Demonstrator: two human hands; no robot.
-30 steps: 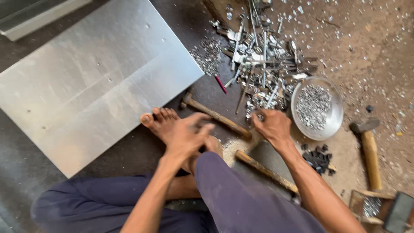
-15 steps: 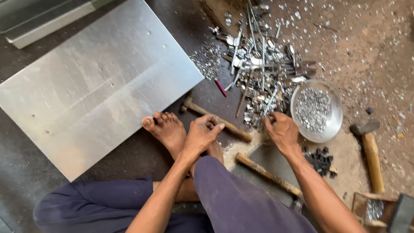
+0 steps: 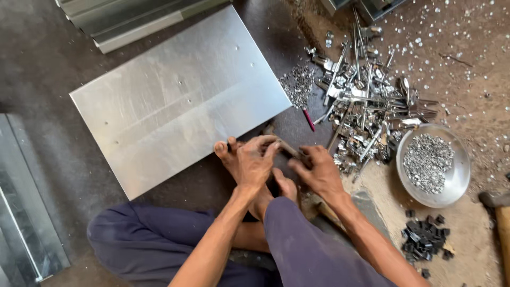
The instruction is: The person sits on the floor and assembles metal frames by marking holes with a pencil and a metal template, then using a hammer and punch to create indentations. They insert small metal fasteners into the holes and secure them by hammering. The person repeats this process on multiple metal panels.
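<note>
A person sat cross-legged on a workshop floor, bare feet (image 3: 234,159) drawn in, with both hands meeting over a wooden handle (image 3: 287,148) lying just in front of the toes. The left hand (image 3: 254,162) was curled over the near part of the handle, fingers closed around it; the right hand (image 3: 319,170) pressed against the handle's other side, fingers bent, though whether it gripped the wood or some small piece beside it could not be told. The tool's head was hidden at the edge of a large metal sheet (image 3: 175,106) lying flat just beyond the feet.

To the right lay a heap of metal scraps (image 3: 366,111), a round steel bowl (image 3: 461,175) holding small shiny bits, and a cluster of small dark pieces (image 3: 422,239) near the knee. More folded sheet metal (image 3: 26,212) rested at the far left.

The work appeared to be at the stage of taking up or positioning the tool. Any following move would seem to call for a firm two-handed hold and care for the toes so close by.
</note>
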